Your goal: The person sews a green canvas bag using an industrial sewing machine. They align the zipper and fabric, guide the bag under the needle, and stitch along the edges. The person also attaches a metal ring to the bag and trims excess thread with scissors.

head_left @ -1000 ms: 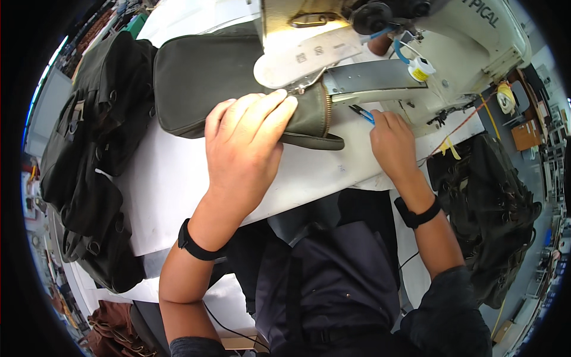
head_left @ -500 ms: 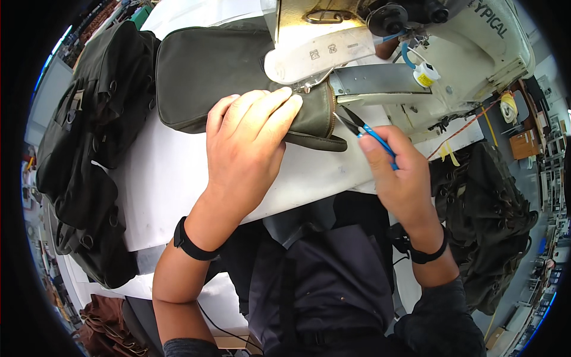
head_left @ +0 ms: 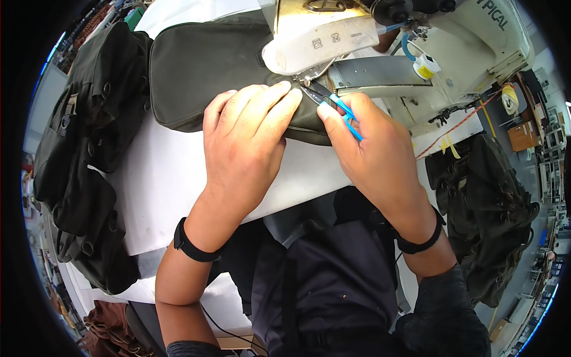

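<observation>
A dark olive fabric bag piece (head_left: 208, 77) with a zipper along its right end lies at the sewing machine. My left hand (head_left: 247, 128) is curled over its near side, fingertips pressing close to the presser foot (head_left: 306, 81); the thumb is hidden. Blue-handled thread snips (head_left: 350, 113) are closed in my right hand (head_left: 375, 140). Their dark blades point up and left, reaching the fabric beside the presser foot, close to my left fingertips. I cannot make out any thread between the blades.
The sewing machine (head_left: 476, 65) stands at the upper right, its narrow arm (head_left: 380, 72) reaching left to the bag piece. Dark olive bags are heaped on the left (head_left: 89, 137) and right (head_left: 485, 208). Brown fabric (head_left: 110, 327) lies at lower left. A white table (head_left: 160, 196) runs beneath my hands.
My right hand has moved left and up with the thread snips, bringing the blades to the presser foot. The bag piece has shifted slightly left. My left hand stays nearly in place.
</observation>
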Demonstrator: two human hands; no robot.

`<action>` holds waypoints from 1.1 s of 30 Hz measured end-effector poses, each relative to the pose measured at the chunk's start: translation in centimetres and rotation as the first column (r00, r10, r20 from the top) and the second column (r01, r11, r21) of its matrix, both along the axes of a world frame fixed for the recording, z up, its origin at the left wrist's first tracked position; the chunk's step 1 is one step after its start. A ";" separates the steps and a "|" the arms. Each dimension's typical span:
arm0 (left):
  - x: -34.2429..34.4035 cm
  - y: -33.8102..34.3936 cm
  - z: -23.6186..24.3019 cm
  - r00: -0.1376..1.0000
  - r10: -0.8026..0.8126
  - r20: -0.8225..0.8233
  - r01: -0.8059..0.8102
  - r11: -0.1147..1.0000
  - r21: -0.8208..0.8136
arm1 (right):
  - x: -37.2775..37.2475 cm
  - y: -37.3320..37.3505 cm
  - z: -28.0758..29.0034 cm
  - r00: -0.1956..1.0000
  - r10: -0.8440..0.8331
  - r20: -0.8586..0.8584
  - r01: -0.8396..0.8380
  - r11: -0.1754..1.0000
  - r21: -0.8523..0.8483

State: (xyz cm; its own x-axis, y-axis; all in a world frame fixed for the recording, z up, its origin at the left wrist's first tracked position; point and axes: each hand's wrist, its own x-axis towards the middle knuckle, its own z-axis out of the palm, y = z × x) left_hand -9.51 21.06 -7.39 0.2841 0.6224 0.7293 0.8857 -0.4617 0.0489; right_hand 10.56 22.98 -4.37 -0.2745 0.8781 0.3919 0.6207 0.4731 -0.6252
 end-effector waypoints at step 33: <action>0.1 -0.2 -0.1 1.000 0.011 0.012 -0.011 1.000 -0.004 | 0.7 -1.2 -2.7 0.957 -0.193 -0.217 0.209 0.976 0.055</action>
State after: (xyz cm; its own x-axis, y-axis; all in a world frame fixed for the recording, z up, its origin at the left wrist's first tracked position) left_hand -9.43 20.82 -7.51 0.2683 0.6280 0.7305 0.8900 -0.4518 0.0615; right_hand 11.27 21.78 -7.06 -0.0001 0.8718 0.4899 0.5672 0.4036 -0.7180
